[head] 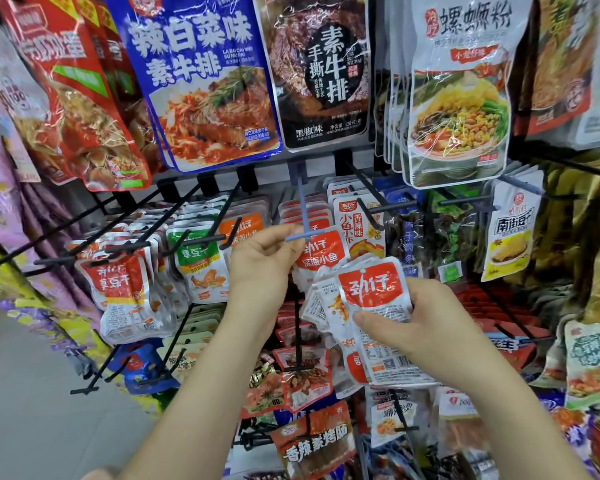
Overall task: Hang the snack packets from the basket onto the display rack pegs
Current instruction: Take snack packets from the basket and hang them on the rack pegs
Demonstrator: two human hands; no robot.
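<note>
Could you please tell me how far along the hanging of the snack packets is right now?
Done: several red-topped packets already hang on the blue peg. In hand: the left hand holds one packet at the peg's tip, while the right hand grips a fanned stack. Left: that stack is not yet hung; the basket is out of view.

Two hands, one blue peg, perhaps three held packets

The left hand pinches the tip of the blue peg, where a red-and-white packet hangs. The right hand grips a fanned stack of matching packets just below.
</note>
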